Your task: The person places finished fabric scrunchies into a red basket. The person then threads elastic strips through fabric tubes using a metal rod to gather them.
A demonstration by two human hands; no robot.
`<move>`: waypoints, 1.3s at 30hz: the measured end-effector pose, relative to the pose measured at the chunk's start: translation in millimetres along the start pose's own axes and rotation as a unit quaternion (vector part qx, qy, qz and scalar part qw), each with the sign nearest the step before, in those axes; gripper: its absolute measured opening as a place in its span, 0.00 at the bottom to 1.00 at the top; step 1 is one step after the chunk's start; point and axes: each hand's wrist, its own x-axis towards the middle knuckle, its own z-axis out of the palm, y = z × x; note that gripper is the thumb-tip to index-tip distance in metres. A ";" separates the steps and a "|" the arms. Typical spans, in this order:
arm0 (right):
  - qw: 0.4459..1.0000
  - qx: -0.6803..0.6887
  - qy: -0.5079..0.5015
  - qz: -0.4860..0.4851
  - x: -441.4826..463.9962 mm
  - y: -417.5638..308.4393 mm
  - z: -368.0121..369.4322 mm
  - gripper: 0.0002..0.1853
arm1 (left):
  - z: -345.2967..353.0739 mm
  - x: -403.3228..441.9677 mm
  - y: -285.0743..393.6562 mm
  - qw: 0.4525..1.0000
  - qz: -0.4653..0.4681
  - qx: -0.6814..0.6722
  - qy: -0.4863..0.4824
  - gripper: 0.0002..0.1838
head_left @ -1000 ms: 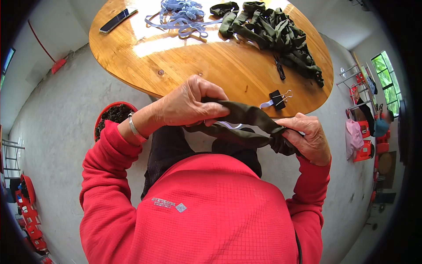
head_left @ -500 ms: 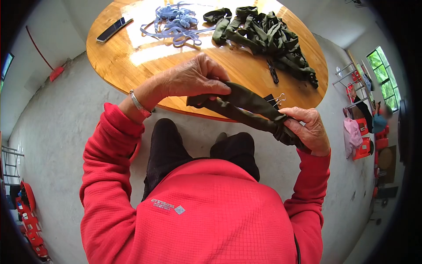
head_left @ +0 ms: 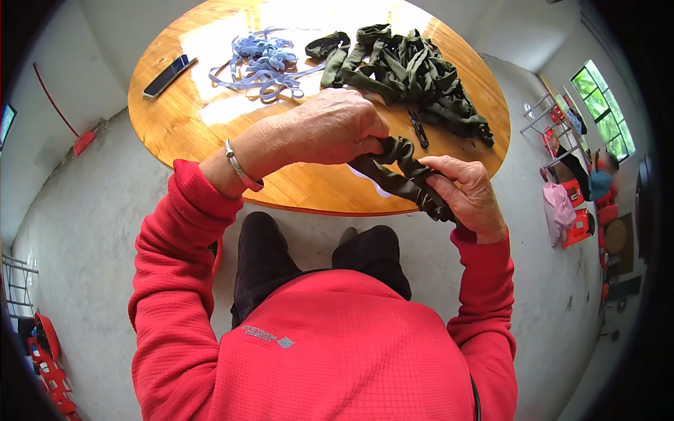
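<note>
The work in hand looks like gathering a dark green cloth band [head_left: 390, 181] into ruffles between the two hands. The band is held in the air above the right part of the desk's [head_left: 295, 188] near edge, with two runs of cloth side by side, the upper one tightly crinkled. The left hand [head_left: 340, 130] is closed over one end, its fingers curled under; the right hand [head_left: 467, 189] pinches the bunched other end between thumb and fingers. As a judgement, the next move calls for a firm grip at both ends and even spreading of the folds, so that the cloth does not twist.

A heap of similar green cloth [head_left: 421, 77] lies from the far edge toward the right edge, with a small dark tool [head_left: 418, 128] just beside it, too small to name surely. Left of the heap is a tangle of blue elastic [head_left: 263, 59]; a phone [head_left: 170, 76] lies near the left edge.

The left fingertips and the band's end beneath them are hidden. A pale strip [head_left: 369, 180] by the near edge is partly covered by the band. Glare washes out the far edge, which the picture's top partly cuts off.
</note>
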 end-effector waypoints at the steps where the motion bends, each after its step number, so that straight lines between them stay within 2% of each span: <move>1: 1.000 0.001 0.006 0.000 1.5 1.8 0.9 0.11 | 0.3 0.9 -1.2 1.000 0.005 0.005 0.000 0.08; 7: 0.997 -0.049 -0.029 -0.060 16.9 6.7 0.7 0.09 | 4.8 3.3 -3.2 0.999 0.018 -0.030 -0.009 0.06; 9: 0.997 -0.027 -0.075 0.006 17.3 8.2 -4.3 0.09 | 7.4 0.8 -4.7 0.999 0.015 -0.049 -0.007 0.05; 10: 0.994 -0.015 -0.098 0.039 15.8 9.1 -6.3 0.09 | 8.2 -1.6 -8.9 0.998 0.029 -0.048 0.024 0.05; 13: 0.977 0.051 -0.100 0.181 6.7 19.7 -21.1 0.09 | -8.1 -16.1 -10.6 0.993 -0.053 -0.105 0.027 0.05; 14: 0.973 0.091 -0.098 0.189 1.6 26.1 -20.5 0.10 | 7.1 -22.0 -27.1 0.994 -0.028 -0.106 0.025 0.05; 15: 0.974 0.071 -0.103 0.189 -2.0 29.5 -19.5 0.11 | 8.4 -25.7 -25.0 0.994 -0.019 -0.105 0.015 0.05; 17: 0.976 0.056 -0.116 0.174 -3.5 40.6 -15.5 0.13 | 13.8 -30.2 -33.8 0.991 -0.059 -0.118 -0.006 0.06; 19: 0.996 -0.092 -0.017 -0.013 3.4 46.2 -9.9 0.13 | 12.8 -28.1 -32.1 0.992 -0.080 -0.100 -0.005 0.07; 20: 0.980 -0.164 0.033 -0.110 8.3 46.3 -5.6 0.14 | 11.5 -26.8 -29.8 0.992 -0.092 -0.089 -0.004 0.08; 23: 0.926 -0.297 0.109 -0.206 25.6 3.1 9.7 0.14 | 10.4 -16.7 -15.0 0.969 -0.163 -0.185 -0.030 0.08; 24: 0.937 -0.284 0.068 -0.192 30.5 -2.5 12.7 0.11 | 15.4 -13.3 -16.4 0.969 -0.156 -0.189 -0.023 0.09; 27: 0.958 -0.254 -0.034 -0.126 37.2 3.4 6.5 0.08 | 13.5 -12.5 -13.9 0.908 -0.186 -0.363 -0.097 0.09; 28: 0.968 -0.203 -0.015 -0.144 35.9 6.9 5.8 0.05 | 8.7 -16.9 -17.4 0.899 -0.177 -0.386 -0.106 0.08; 31: 0.997 -0.062 -0.041 -0.012 20.6 3.0 -1.3 0.06 | -9.0 -33.4 -24.9 0.827 -0.182 -0.510 -0.153 0.08; 35: 0.996 -0.023 -0.079 0.025 11.1 -1.8 3.9 0.06 | 3.6 -41.0 -32.0 0.862 -0.170 -0.445 -0.171 0.15; 36: 0.996 -0.019 -0.072 0.040 10.1 -2.4 5.0 0.06 | -0.2 -42.2 -27.5 0.845 -0.194 -0.466 -0.177 0.17; 39: 0.996 -0.054 -0.069 0.031 11.1 0.1 6.8 0.05 | -6.6 -45.9 -21.2 0.852 -0.168 -0.472 -0.154 0.15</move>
